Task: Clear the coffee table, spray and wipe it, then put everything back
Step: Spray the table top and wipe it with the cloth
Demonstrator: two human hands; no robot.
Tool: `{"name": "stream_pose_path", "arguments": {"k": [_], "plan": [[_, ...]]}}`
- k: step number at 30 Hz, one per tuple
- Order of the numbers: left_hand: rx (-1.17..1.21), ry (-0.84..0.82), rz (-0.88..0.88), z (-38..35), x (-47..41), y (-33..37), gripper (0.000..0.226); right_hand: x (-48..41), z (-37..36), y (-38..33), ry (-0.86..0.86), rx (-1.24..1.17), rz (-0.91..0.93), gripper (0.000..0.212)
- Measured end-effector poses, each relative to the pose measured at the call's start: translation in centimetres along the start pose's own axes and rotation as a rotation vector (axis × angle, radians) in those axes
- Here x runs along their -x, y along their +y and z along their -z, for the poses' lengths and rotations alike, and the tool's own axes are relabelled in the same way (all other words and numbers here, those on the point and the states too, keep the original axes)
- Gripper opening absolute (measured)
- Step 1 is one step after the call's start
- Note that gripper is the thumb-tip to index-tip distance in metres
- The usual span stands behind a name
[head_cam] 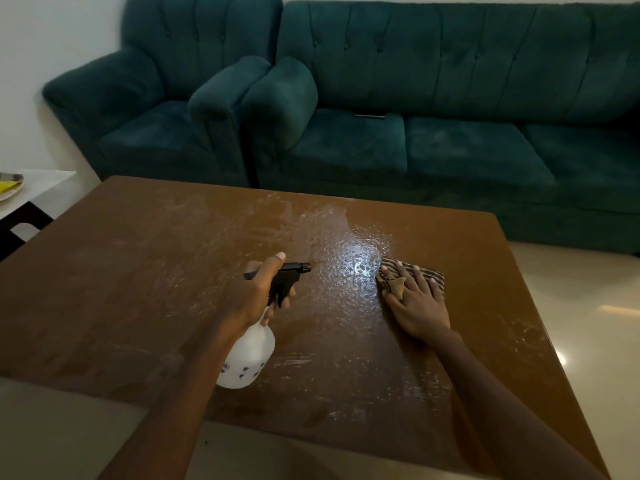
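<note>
Coffee table (138, 271): we see the wet patch (356, 263) just left of the cloth (433, 273) under our flat right hand (419, 306); our left hand (252, 292) grips the spray bottle (249, 351).

Coffee table (138, 271): brown wood-look top, smooth. The middle and far-right part is wet and beaded with droplets, glossy, with one bright glare patch. The left part is duller, with pale smeared streaks.

Spray bottle (247, 355), near centre: milky translucent plastic body with small dark printed marks. Trigger head is black plastic, matt.

Cloth (389, 264), just right of the glare: woven fabric, dark and tan stripes, matt.

Sofa (450, 81) and armchair (138, 116), far side: teal plush upholstery, velvet-like nap, button-tufted backs, no shine.

Floor (571, 289), right: pale, polished, mirrors light spots.

Side table (48, 181), far left: white top, smooth, low sheen.

Wall (52, 46): pale, matt.
</note>
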State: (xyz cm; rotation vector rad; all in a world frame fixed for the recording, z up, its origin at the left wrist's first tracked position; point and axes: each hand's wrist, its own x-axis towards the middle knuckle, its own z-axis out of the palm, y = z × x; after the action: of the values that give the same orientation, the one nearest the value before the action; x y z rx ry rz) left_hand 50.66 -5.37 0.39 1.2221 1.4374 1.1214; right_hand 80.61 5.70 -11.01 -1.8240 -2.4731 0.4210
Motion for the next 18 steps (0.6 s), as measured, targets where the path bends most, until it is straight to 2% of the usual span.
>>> {"name": "stream_pose_path", "arguments": {"k": [4, 10, 13, 18], "plan": [[0.062, 0.004, -0.008, 1.2, 0.8, -0.3, 0.063, 0.1, 0.1, 0.2, -0.014, 0.013, 0.009, 0.063], [0.307, -0.022, 0.047, 4.2, 3.7, 0.0, 0.067, 0.1, 0.1, 0.5, -0.012, 0.016, 0.010, 0.063], [0.231, 0.050, 0.022, 4.7, 6.2, -0.1, 0.069, 0.0, 0.2, 0.2, -0.009, 0.026, -0.008, 0.062], [0.133, 0.238, -0.125, 3.6, 12.1, -2.1, 0.063, -0.2, 0.4, -0.2, -0.033, 0.043, -0.010, 0.062]]}}
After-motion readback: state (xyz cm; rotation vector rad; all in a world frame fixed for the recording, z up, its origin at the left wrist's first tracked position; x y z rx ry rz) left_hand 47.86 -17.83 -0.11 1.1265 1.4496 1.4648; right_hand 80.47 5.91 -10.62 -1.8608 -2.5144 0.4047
